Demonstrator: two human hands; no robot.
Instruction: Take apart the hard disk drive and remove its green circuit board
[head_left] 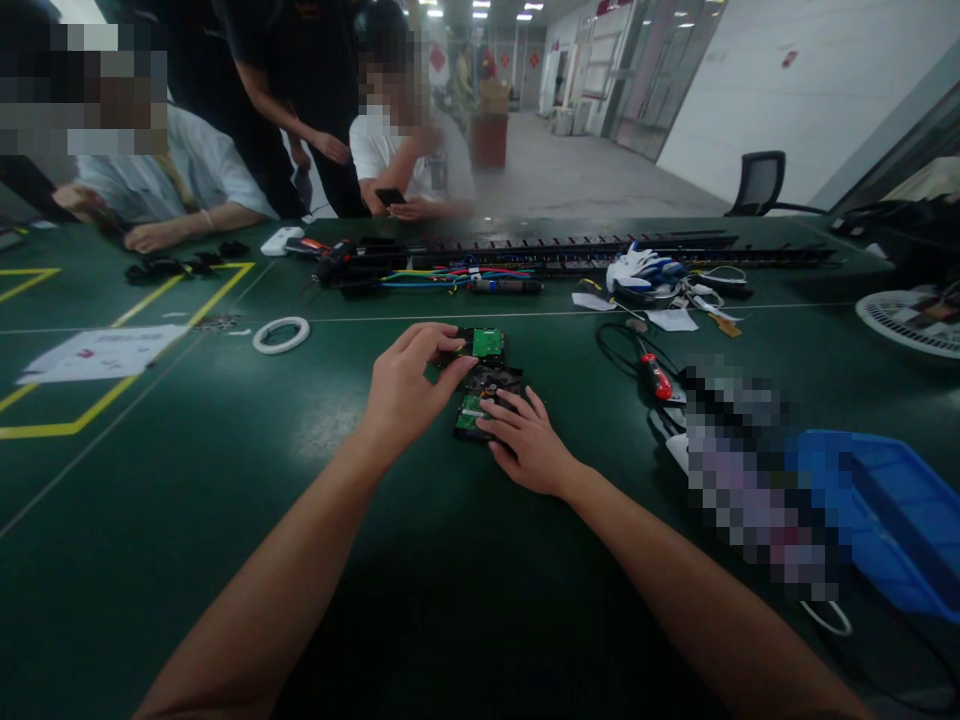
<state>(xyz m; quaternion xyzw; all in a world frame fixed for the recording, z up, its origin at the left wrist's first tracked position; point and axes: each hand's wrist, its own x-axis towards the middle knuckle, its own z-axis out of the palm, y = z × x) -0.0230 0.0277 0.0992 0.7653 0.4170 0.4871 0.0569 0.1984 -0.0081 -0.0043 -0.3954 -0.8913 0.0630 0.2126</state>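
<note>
Two black hard drives with green circuit boards lie side by side on the dark green table [225, 480]. My left hand [409, 385] has its fingers curled over the edge of the far drive [486, 344]. My right hand [525, 440] rests on the near drive [480, 400], fingers spread and pressing down on its top. Both forearms reach in from the bottom of the view.
A red-handled screwdriver [656, 375] and black cables lie to the right, a blue tray [885, 520] further right. A white tape ring [281, 335], papers [101, 352] and yellow floor-style markings sit left. Cables and a long black rail [570, 252] cross the far side, where other people sit and stand.
</note>
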